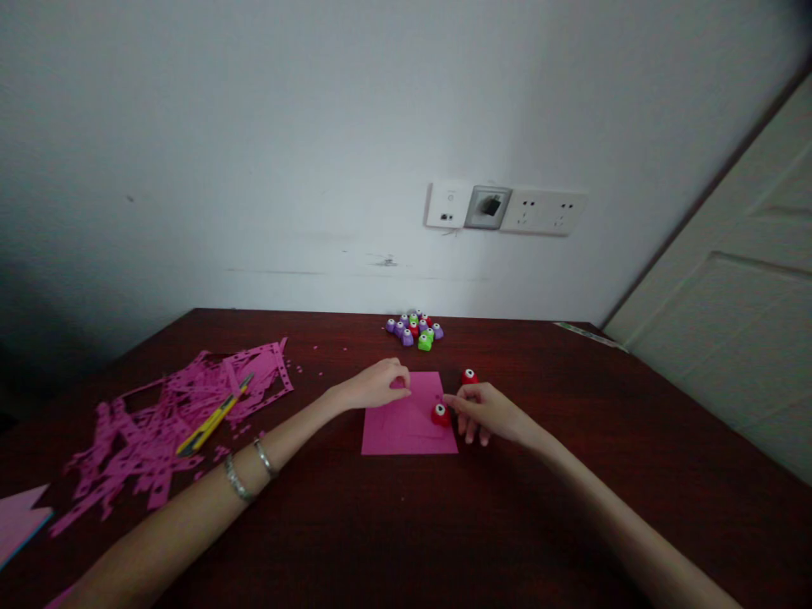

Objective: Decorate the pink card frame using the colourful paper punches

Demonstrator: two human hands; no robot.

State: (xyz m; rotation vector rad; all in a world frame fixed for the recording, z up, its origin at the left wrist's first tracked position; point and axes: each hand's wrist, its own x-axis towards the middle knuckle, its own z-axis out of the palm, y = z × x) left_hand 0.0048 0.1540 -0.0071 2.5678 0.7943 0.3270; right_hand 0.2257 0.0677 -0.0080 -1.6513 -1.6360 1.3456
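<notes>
A square sheet of pink paper [406, 423] lies flat on the dark wooden table. My left hand [379, 385] hovers over its upper left part, fingers curled with thumb and forefinger close together; whatever may be between them is too small to tell. Near the sheet's right edge stands a red craft punch [440, 414] with a white and black round top. My right hand [479, 410] is beside this punch, one finger stretched towards a small dark pink spot on the paper, the others spread and hanging. Just behind that hand is a second red punch [469, 377].
At the back by the wall sits a cluster of purple, green and red punches [415, 330]. Punched pink paper scraps [145, 431] lie heaped on the left, with a yellow utility knife [216, 416] on top. More paper [19, 520] is at the far left edge.
</notes>
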